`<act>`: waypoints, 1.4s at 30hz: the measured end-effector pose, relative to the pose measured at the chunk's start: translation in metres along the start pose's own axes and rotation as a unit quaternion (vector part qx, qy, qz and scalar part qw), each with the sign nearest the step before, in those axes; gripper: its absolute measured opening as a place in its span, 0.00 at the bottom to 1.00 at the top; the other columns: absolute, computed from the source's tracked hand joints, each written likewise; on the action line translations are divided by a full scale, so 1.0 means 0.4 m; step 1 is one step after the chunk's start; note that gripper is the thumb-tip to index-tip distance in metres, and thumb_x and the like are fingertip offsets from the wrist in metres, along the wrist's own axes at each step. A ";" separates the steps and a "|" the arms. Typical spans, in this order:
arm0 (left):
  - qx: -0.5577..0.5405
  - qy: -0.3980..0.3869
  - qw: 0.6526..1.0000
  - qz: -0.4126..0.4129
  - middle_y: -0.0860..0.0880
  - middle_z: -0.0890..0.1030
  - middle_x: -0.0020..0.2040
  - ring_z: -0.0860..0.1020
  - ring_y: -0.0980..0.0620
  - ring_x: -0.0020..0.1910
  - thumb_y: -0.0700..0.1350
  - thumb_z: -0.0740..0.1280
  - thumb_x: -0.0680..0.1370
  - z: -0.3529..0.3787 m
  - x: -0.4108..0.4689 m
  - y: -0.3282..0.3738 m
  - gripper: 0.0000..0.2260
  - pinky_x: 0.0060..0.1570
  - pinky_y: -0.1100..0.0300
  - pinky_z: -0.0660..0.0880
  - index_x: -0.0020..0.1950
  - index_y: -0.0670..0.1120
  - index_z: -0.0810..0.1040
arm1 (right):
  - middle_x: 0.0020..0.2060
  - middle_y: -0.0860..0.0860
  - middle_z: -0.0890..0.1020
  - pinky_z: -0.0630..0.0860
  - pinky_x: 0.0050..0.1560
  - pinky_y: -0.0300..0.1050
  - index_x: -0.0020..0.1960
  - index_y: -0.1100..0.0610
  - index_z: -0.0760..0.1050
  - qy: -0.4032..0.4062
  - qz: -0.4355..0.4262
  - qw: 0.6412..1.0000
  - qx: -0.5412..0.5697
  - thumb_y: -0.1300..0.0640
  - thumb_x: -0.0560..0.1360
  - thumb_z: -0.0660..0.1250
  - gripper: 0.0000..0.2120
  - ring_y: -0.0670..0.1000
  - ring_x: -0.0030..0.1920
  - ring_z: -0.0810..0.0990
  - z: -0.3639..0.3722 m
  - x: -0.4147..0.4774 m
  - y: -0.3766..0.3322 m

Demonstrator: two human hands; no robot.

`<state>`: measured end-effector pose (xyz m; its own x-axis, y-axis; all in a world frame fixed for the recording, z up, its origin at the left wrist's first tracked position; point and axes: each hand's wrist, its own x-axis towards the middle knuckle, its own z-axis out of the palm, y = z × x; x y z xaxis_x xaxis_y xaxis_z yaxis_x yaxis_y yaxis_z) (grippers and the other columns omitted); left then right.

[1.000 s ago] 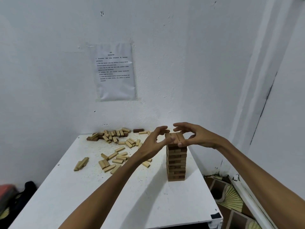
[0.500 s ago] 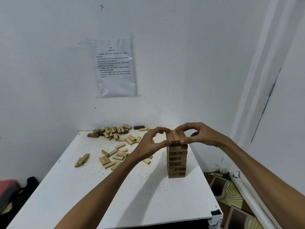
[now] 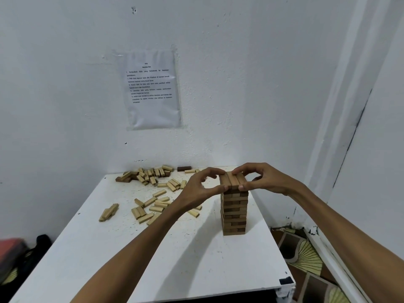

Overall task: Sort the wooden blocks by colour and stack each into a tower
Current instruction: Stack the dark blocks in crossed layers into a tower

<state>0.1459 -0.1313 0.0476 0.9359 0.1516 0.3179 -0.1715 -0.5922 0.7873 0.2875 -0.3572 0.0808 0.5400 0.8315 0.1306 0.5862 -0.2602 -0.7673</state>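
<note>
tall tower of brown wooden blocks [image 3: 234, 212]: upright on the right side of the white table [image 3: 153, 259] | top layer [image 3: 232, 181]: three blocks side by side | left hand [image 3: 202, 189]: thumb and curled fingers pinch the top layer's ends | right hand [image 3: 264, 179]: pinches it likewise from the right | loose pale wooden blocks [image 3: 153, 206]: scattered left of the tower, toward the wall

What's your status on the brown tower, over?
Left grip and right grip both pinching top layer. Brown tower upright near the right edge of the table. Pale blocks loose to the left, clear of it.
</note>
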 end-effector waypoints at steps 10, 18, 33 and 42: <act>-0.014 0.000 1.000 -0.003 0.59 0.79 0.65 0.78 0.59 0.63 0.63 0.73 0.70 0.003 -0.003 0.005 0.30 0.62 0.59 0.72 0.70 0.55 0.75 | 0.58 0.33 0.79 0.75 0.63 0.51 0.64 0.40 0.79 0.000 0.002 1.000 0.007 0.40 0.66 0.77 0.27 0.40 0.60 0.79 0.001 -0.006 -0.008; -0.025 0.004 1.000 -0.015 0.59 0.79 0.68 0.76 0.63 0.66 0.69 0.68 0.71 0.001 -0.006 0.001 0.36 0.66 0.59 0.72 0.75 0.55 0.70 | 0.65 0.37 0.79 0.72 0.69 0.50 0.71 0.36 0.71 0.001 0.018 1.000 -0.001 0.32 0.66 0.73 0.34 0.35 0.63 0.77 0.007 -0.004 -0.011; 0.123 -0.014 0.990 -0.061 0.56 0.80 0.67 0.77 0.58 0.66 0.56 0.70 0.81 -0.290 -0.057 -0.065 0.19 0.64 0.56 0.75 0.71 0.54 0.78 | 0.77 0.44 0.70 0.66 0.75 0.50 0.78 0.43 0.67 -0.024 -0.065 0.960 -0.273 0.36 0.77 0.68 0.31 0.48 0.76 0.67 0.132 0.185 -0.237; 0.212 0.001 0.968 -0.136 0.60 0.79 0.67 0.77 0.59 0.64 0.54 0.71 0.80 -0.511 -0.157 -0.216 0.19 0.65 0.55 0.74 0.71 0.54 0.77 | 0.72 0.48 0.76 0.74 0.67 0.53 0.76 0.46 0.69 -0.040 -0.075 0.953 -0.291 0.39 0.78 0.68 0.29 0.52 0.71 0.74 0.361 0.349 -0.279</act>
<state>0.0389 0.0721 0.0678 0.9281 0.3489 0.1301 0.2237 -0.8017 0.5543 0.2102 -0.1413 0.0942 0.3896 0.9094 0.1459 0.9014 -0.3440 -0.2629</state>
